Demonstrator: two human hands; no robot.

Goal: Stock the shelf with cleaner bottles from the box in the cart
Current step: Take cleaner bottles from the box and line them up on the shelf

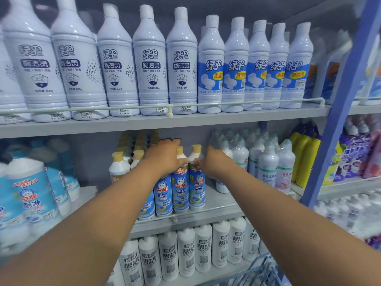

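The step in hand looks like seating yellow-capped cleaner bottles into the front row of the middle shelf (222, 205). To do it well, the person should keep each bottle upright, set its base flat behind the low front rail (185, 216), press it snug against its neighbour, and turn the blue label to face out. The open floor on the left part of this shelf is where further bottles would likely go, so the row should probably grow leftward without leaning gaps.

The left hand (162, 156) is curled over the shoulder of one bottle (179, 182), fingers wrapped around the far side of its neck just below the cap, gripping it. The right hand (214, 162) reaches in from the right and closes on the neck of the next bottle (196, 178), thumb and fingertips pinching just under the yellow cap. The two hands sit close together, nearly touching, each clamped on its own bottle.

Both bottles appear to stand on the shelf at the near edge, touching each other, with more yellow-capped bottles (119, 168) behind and to the left. Only a blue wire corner of the cart (266, 271) shows at the near bottom edge; the box is out of view.
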